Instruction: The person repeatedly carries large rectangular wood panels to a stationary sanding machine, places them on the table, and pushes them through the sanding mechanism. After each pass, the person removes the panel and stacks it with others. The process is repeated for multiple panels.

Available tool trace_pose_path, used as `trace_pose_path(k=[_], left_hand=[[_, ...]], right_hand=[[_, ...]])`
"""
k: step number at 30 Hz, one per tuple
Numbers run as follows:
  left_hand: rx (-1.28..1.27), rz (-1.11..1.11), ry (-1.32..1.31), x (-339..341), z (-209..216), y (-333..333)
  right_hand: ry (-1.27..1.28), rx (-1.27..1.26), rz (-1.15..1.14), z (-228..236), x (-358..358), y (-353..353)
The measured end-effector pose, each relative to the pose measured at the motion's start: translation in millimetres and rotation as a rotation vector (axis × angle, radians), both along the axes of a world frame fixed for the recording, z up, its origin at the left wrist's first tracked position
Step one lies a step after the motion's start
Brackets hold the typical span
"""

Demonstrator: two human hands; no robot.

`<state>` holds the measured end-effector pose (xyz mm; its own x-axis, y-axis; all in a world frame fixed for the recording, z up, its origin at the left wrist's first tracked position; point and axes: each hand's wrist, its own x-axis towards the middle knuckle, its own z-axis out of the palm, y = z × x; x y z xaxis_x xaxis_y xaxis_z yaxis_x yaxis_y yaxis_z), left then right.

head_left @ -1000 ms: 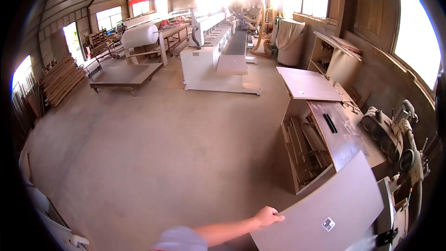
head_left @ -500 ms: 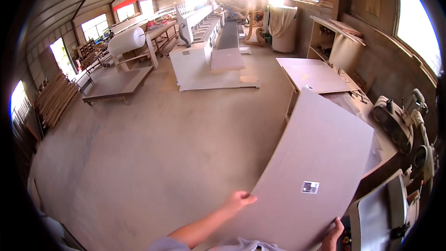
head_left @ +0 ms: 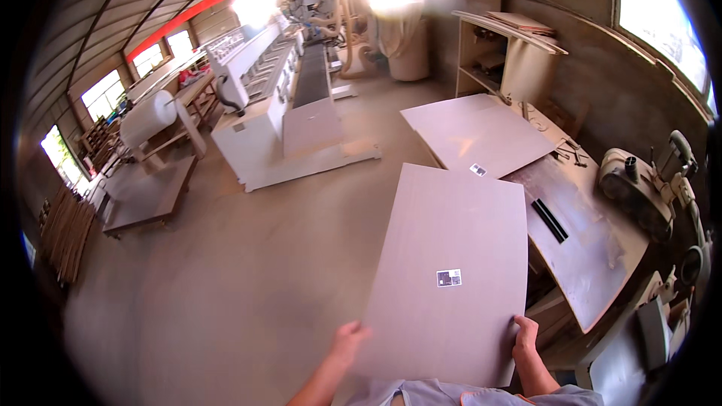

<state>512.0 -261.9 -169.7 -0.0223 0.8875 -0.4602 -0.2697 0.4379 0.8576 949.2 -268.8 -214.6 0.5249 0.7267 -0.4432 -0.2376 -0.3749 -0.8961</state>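
A large flat grey-beige board (head_left: 451,225) is held out in front of my body, its far end reaching toward the workbench. It bears a small printed label (head_left: 449,278) near its middle. My left hand (head_left: 352,340) is closed on the board's left edge, slightly blurred. Along the right edge my right hand (head_left: 524,333) grips the board, thumb on top and fingers hidden beneath. Another similar board (head_left: 481,131) with a label lies on the workbench (head_left: 594,256) just beyond. On the bench top a black slotted strip (head_left: 550,220) shows beside the held board.
A long white machine (head_left: 259,143) with a conveyor stands ahead to the left. Left of it are a roll of white wrap (head_left: 149,119) and a low platform cart (head_left: 150,192). A motorised machine (head_left: 635,192) sits at the right, with a shelf unit (head_left: 481,53) against the wall.
The held board has swung left and its far end no longer covers the bench, so the black strip now shows. The view has turned right. Both hands keep hold of the board.
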Motion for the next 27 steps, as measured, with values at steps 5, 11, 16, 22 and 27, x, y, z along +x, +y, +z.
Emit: trace_pose_path(k=[5, 11, 16, 22, 27], left_hand=[[-0.028, -0.074, -0.079, -7.0, -43.9, 130.2], [-0.046, -0.295, -0.043, 7.5, -36.6, 311.8], [-0.094, -0.486, -0.103, 34.0, -4.2, 427.4], [-0.102, -0.648, -0.095, 87.1, -15.2, 574.7], [-0.084, -0.710, 0.061, 130.4, 3.1, 662.4]], right_hand=[[0.083, -0.077, -0.098, -21.0, 3.8, 81.4], [0.102, -0.032, -0.268, -4.0, -9.6, 172.7], [0.132, -0.155, -0.523, 35.4, -26.2, 223.4], [0.157, -0.074, -0.634, 31.6, -3.6, 317.7], [0.275, -0.065, -0.617, 39.8, 18.3, 381.8]])
